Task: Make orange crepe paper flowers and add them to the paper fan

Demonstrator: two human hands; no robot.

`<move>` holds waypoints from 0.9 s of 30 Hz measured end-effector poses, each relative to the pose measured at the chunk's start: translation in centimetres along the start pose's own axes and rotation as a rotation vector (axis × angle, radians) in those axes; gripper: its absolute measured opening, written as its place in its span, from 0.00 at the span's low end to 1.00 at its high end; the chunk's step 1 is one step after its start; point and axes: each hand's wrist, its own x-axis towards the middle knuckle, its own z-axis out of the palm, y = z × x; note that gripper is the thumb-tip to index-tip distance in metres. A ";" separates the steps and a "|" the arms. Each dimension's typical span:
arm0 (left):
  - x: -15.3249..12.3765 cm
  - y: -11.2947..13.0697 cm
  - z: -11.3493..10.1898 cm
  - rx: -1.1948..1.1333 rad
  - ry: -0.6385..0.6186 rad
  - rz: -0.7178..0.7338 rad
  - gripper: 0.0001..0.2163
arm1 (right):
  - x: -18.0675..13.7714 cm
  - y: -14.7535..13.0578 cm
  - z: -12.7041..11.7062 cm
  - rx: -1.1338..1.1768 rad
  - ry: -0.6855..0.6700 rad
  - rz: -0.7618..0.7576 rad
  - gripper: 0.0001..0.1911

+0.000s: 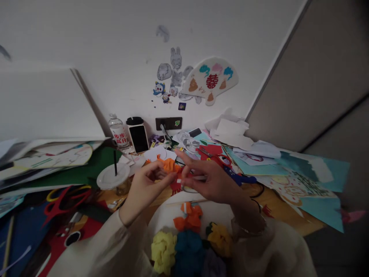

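Note:
My left hand (148,186) is closed, its thumb and fingers pinching a crumpled orange paper flower (170,166). Close beside it, my right hand (209,179) has its index finger raised while the thumb and other fingers pinch a small white strip (179,181), whose exact kind I cannot make out. Below both hands, a round white board (163,213) rests near my body. On its near part sit another orange paper flower (190,217), a yellow one (163,252), a blue one (188,254) and a golden-yellow one (220,239).
To the left stand a lidded cup with a straw (113,175), a water bottle (118,132) and a black-lidded container (137,134). Red-handled scissors (223,159) lie right of centre among paper scraps. Painted sheets (305,184) cover the right side. A white wall (115,46) rises behind.

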 end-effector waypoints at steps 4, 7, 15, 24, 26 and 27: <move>-0.1 -0.4 0.0 0.041 -0.038 0.002 0.08 | -0.2 -0.4 0.2 0.034 -0.069 0.124 0.36; -0.4 -0.5 -0.1 0.123 -0.065 0.024 0.05 | -0.1 -0.5 0.6 0.061 -0.021 0.138 0.38; -0.9 -0.5 0.0 0.386 -0.090 0.144 0.03 | 0.1 -0.3 1.3 -0.041 -0.006 0.127 0.38; -1.2 -0.1 0.1 0.519 -0.088 0.198 0.05 | 0.3 0.3 1.6 -0.097 -0.007 0.131 0.34; -1.3 0.0 0.2 0.506 -0.092 0.206 0.05 | 0.3 0.4 1.7 -0.089 0.008 0.135 0.33; -1.4 0.1 0.3 0.495 -0.100 0.213 0.05 | 0.3 0.5 1.7 -0.092 0.017 0.139 0.33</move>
